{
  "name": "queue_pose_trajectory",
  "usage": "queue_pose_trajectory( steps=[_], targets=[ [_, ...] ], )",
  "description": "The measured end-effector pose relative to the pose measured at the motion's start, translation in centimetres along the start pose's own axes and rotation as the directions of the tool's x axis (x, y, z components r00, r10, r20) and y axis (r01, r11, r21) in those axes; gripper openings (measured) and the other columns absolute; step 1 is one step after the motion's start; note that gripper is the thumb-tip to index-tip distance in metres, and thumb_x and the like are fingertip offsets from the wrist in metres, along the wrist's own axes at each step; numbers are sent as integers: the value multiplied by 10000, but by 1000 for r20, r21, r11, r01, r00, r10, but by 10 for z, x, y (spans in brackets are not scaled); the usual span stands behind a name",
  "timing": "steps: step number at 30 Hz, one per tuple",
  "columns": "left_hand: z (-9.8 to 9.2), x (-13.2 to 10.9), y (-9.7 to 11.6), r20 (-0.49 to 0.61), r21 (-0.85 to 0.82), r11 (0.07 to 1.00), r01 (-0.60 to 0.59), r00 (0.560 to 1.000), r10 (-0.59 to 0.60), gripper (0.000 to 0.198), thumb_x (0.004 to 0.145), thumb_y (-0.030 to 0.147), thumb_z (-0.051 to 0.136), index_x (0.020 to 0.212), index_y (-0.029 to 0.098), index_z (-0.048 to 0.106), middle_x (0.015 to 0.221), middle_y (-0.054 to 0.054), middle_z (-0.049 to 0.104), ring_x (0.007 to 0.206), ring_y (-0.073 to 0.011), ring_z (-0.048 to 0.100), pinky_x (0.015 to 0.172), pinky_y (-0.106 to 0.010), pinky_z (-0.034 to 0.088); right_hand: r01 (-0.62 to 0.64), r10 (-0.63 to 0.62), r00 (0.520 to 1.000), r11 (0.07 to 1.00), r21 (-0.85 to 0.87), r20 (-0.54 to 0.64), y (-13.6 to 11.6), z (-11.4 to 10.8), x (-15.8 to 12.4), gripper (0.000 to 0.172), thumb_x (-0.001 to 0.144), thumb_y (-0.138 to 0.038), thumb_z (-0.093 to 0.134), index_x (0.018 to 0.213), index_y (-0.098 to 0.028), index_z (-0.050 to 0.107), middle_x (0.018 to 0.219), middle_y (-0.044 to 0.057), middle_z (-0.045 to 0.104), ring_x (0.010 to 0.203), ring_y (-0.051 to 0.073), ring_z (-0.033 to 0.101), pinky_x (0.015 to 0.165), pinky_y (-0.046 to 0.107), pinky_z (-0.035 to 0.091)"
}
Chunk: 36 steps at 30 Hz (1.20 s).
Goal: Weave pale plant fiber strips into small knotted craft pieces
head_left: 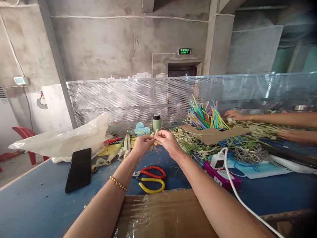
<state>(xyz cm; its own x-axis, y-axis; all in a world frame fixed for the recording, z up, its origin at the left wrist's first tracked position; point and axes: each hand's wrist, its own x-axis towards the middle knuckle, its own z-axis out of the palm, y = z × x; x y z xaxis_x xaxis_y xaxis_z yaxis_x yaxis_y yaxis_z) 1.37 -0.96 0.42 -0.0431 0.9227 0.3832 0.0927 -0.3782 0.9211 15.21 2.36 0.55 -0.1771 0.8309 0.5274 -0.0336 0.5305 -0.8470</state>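
Head view: beyond the taped cardboard lie scissors, near the hands.

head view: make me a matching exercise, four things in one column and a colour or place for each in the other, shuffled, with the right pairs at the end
Column one
1. scissors
2. smartphone
3. power strip
4. small pale piece

Column two
A. purple, with a white charger on it
B. at the fingertips of the left hand and right hand
C. one red handle, one yellow
D. black, the leftmost of these four in the view

Right pairs: 1-C, 2-D, 3-A, 4-B
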Motion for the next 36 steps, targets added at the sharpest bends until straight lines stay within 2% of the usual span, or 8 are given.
queue_pose_trajectory(
  steps=[3,8,11,16,19,22,30,36],
  targets=[
    [-1,-1,1,50,-69,997,17,999,-14,142,670,256,742,658,130,676,544,3,603,491,-90,494,499,-219,339,-12,12,1000,1000,-10,16,-2,1,-1,254,662,-393,703,688,-174,575,624,-16,572,577,117,521,562,257,454],
    [0,-1,0,173,-333,913,237,967,-188,154,677,224,754,696,109,654,635,-59,642,558,-127,593,547,-241,409,31,-31,999,998,-61,12,-1,2,-1,217,694,-371,661,664,-182,560,594,-17,559,542,120,511,531,258,436],
    [1,0,-1,195,-405,884,232,967,-164,180,651,210,779,671,105,634,596,-21,573,527,-113,560,535,-245,406,78,-80,997,990,-120,-8,2,1,1,203,702,-363,648,657,-178,577,598,-8,575,558,123,500,530,252,405],
    [4,-1,0,77,-229,973,27,997,-9,215,648,250,751,576,118,598,514,30,483,441,-49,362,448,-219,226,38,-41,999,988,-153,-18,-1,1,0,205,685,-363,647,628,-175,589,597,6,596,561,131,502,533,259,394],
    [6,0,-1,25,-86,995,-52,998,55,189,632,244,719,550,137,586,475,51,438,450,-56,329,455,-224,200,9,-14,1000,987,-158,-26,-5,2,-2,195,678,-351,639,610,-180,574,566,-5,570,539,131,493,522,262,382],
    [9,1,-4,-29,-13,995,-98,995,98,152,634,240,679,557,150,584,479,54,440,465,-67,340,462,-226,216,9,-32,995,974,-225,-98,-6,4,-3,169,679,-303,602,570,-192,535,519,-20,516,529,131,467,507,260,343],
    [12,4,-10,-77,59,994,-95,992,100,126,605,251,659,553,158,591,471,44,438,479,-88,374,465,-228,239,39,-130,971,914,-404,-201,1,5,2,120,638,-252,547,546,-213,482,564,-12,514,587,151,445,558,274,315],
    [14,4,-13,-71,93,992,-82,994,88,81,600,219,645,561,156,613,480,47,442,483,-90,370,477,-234,240,1,-109,968,902,-432,-225,6,4,3,108,648,-218,549,557,-214,491,577,-10,527,597,158,465,572,276,324]
  ],
)
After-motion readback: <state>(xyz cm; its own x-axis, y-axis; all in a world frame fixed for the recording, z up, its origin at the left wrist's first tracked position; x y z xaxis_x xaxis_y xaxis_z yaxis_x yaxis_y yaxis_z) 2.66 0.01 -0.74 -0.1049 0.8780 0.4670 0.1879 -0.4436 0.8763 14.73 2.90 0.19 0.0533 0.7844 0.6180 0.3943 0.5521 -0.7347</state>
